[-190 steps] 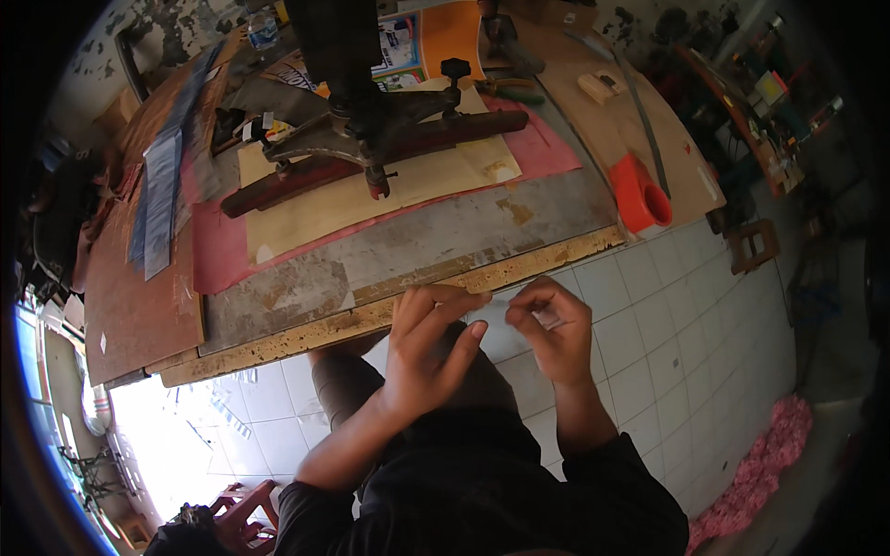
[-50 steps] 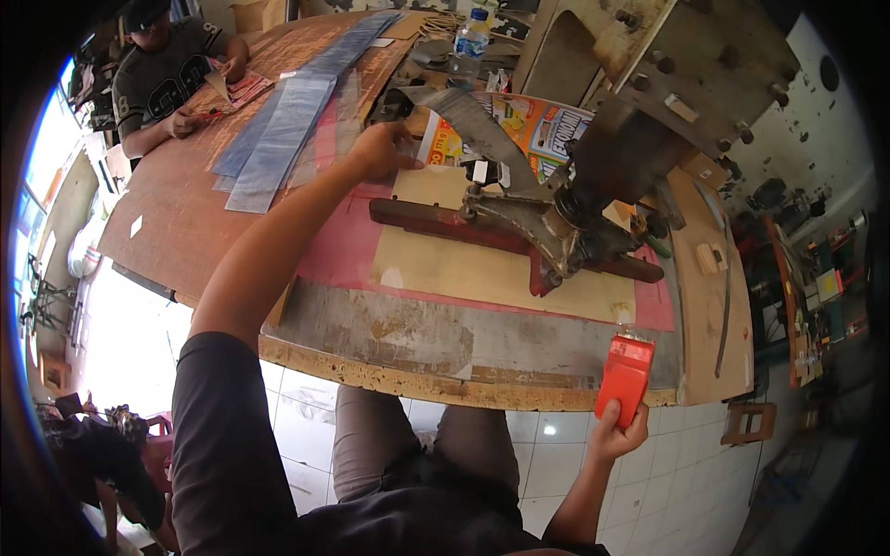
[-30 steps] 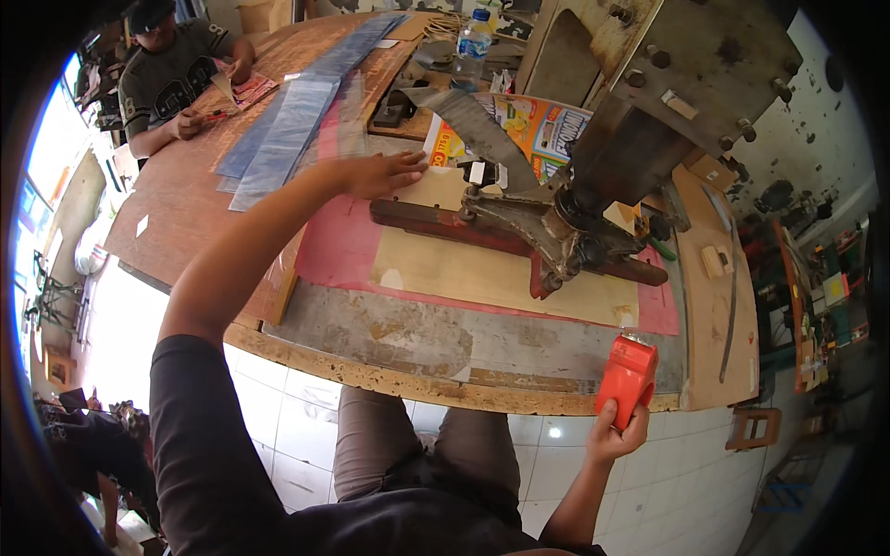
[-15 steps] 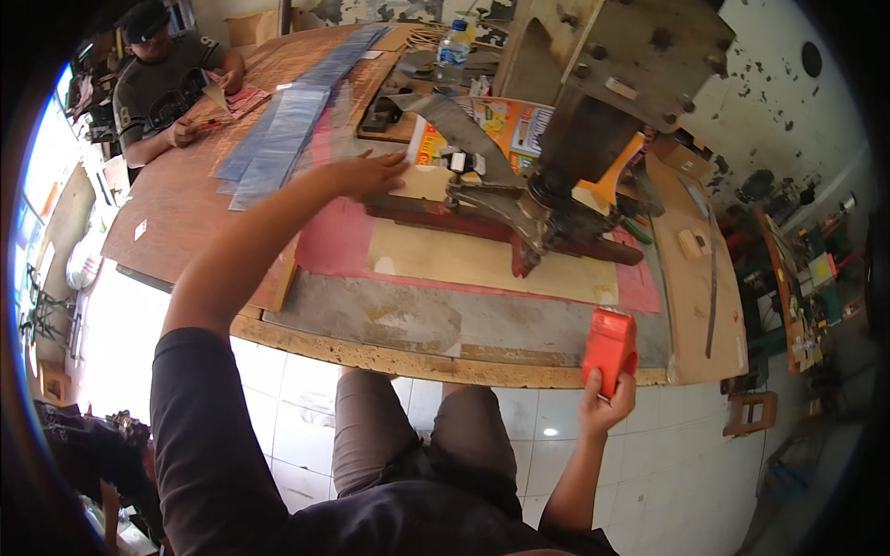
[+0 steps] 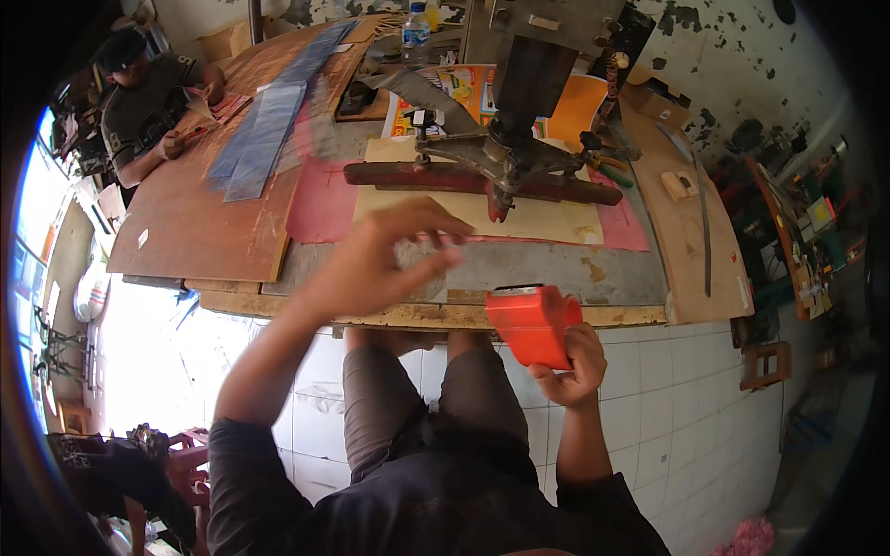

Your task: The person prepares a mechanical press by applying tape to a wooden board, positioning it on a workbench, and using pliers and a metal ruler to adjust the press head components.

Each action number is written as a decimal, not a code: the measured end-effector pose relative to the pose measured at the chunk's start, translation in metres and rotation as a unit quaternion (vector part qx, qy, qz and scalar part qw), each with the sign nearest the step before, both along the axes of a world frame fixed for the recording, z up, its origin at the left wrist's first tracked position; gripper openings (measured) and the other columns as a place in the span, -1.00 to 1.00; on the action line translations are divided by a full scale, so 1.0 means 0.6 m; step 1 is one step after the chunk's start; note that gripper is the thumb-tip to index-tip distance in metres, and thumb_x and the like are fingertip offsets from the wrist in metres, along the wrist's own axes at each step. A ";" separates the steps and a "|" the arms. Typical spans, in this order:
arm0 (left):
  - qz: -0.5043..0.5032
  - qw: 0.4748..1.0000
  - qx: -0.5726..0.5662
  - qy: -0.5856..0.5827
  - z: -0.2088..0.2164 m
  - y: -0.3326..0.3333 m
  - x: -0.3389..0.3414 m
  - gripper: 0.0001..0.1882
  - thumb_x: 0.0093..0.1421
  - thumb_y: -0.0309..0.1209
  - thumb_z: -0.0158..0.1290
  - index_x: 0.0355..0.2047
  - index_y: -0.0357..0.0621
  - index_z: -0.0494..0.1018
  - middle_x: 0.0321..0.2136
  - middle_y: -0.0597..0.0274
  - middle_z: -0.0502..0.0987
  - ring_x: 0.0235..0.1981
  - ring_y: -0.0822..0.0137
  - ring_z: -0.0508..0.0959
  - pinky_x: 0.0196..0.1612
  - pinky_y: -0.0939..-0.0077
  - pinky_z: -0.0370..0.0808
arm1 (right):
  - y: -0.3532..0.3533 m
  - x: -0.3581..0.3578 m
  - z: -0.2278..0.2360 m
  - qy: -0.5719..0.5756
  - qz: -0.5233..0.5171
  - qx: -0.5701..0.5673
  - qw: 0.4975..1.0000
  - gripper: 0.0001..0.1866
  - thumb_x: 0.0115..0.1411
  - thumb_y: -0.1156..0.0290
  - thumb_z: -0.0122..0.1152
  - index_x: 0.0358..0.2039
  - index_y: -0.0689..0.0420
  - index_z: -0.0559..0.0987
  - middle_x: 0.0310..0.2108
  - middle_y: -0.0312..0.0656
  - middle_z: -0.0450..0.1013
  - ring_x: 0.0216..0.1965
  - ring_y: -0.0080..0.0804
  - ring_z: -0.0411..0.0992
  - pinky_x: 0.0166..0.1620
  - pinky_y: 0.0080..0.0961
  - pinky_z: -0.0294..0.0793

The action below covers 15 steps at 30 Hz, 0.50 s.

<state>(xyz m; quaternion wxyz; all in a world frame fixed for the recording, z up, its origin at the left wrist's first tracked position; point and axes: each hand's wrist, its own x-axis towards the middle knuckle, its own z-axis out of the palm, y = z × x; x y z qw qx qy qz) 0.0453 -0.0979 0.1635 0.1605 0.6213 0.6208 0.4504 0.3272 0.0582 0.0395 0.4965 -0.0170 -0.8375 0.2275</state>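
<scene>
In my right hand [image 5: 573, 366] is a boxy red object [image 5: 530, 324] with a dark upper edge and a curved loop on its right side; its exact kind is unclear. The hand grips its lower right end, just off the table's near edge. My left hand [image 5: 394, 255] hovers over that edge, fingers apart and slightly bent, slightly blurred, holding nothing. Beyond it a press [image 5: 505, 148] with a long dark red bar [image 5: 399, 175] stands over a cream sheet [image 5: 556, 222]. Pink sheeting [image 5: 320, 199] shows beneath the cream sheet.
Clear plastic strips [image 5: 269, 130] lie across the brown board [image 5: 185, 222] at left, where another person [image 5: 139, 111] sits holding papers. Far back stands a water bottle [image 5: 415, 32]. Pliers [image 5: 612, 170] and a wooden block [image 5: 679, 185] lie right of the press.
My left hand has drawn back from beside the press bar toward me. My right hand has brought the red object leftward and turned it. The view has shifted.
</scene>
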 end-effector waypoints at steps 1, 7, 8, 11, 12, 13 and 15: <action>-0.020 0.999 0.024 -0.028 -0.006 0.000 0.025 -0.72 0.40 -0.33 0.20 0.02 -0.20 0.66 -0.09 0.19 0.69 -0.09 0.32 0.64 0.00 0.34 0.52 | -0.007 -0.005 0.010 -0.003 0.027 0.001 1.000 -0.52 0.15 0.01 0.62 -0.38 0.17 0.60 -0.51 -0.24 0.57 -0.49 -0.19 0.52 -0.25 -0.28 0.51; -0.161 0.977 0.003 -0.140 -0.022 0.005 0.053 -0.70 0.46 -0.30 0.15 0.01 -0.28 0.64 -0.07 0.12 0.67 -0.01 0.25 0.63 0.11 0.32 0.52 | -0.021 -0.003 0.039 -0.027 0.064 0.037 0.997 -0.48 0.11 -0.02 0.65 -0.43 0.16 0.57 -0.55 -0.23 0.57 -0.54 -0.24 0.56 -0.28 -0.35 0.53; -0.164 0.975 -0.017 -0.152 -0.020 0.007 0.051 -0.71 0.47 -0.30 0.14 0.00 -0.28 0.64 -0.07 0.12 0.67 -0.01 0.27 0.63 0.12 0.34 0.52 | -0.022 0.000 0.040 -0.024 0.064 0.042 0.997 -0.48 0.10 -0.02 0.65 -0.44 0.16 0.57 -0.55 -0.23 0.57 -0.54 -0.25 0.56 -0.29 -0.35 0.53; -0.142 0.953 -0.084 -0.255 -0.024 0.013 0.060 -0.75 0.46 -0.33 0.17 -0.05 -0.29 0.65 -0.10 0.14 0.68 -0.05 0.35 0.64 0.09 0.39 0.53 | -0.027 0.002 0.049 -0.025 0.084 0.037 0.995 -0.47 0.10 -0.02 0.66 -0.45 0.16 0.56 -0.57 -0.23 0.55 -0.55 -0.25 0.56 -0.30 -0.35 0.53; -0.129 0.939 -0.107 -0.300 -0.027 0.016 0.064 -0.76 0.45 -0.35 0.18 -0.07 -0.29 0.66 -0.12 0.15 0.69 -0.07 0.37 0.64 0.07 0.41 0.54 | -0.028 0.002 0.048 -0.023 0.088 0.036 0.995 -0.47 0.10 -0.01 0.66 -0.45 0.16 0.56 -0.57 -0.23 0.55 -0.55 -0.25 0.55 -0.31 -0.35 0.53; -0.120 0.938 -0.112 -0.304 -0.030 0.019 0.066 -0.78 0.43 -0.37 0.20 -0.09 -0.29 0.66 -0.15 0.17 0.69 -0.10 0.39 0.64 0.05 0.42 0.55 | -0.029 0.001 0.048 -0.021 0.092 0.035 0.995 -0.48 0.10 -0.01 0.66 -0.45 0.16 0.56 -0.58 -0.24 0.55 -0.56 -0.26 0.55 -0.32 -0.36 0.53; -0.101 0.936 -0.121 -0.314 -0.034 0.023 0.068 -0.83 0.40 -0.42 0.25 -0.13 -0.29 0.67 -0.22 0.22 0.70 -0.16 0.43 0.65 0.01 0.45 0.56 | -0.031 0.001 0.049 -0.022 0.099 0.031 0.994 -0.49 0.11 0.01 0.66 -0.45 0.17 0.56 -0.57 -0.23 0.55 -0.56 -0.26 0.54 -0.34 -0.37 0.52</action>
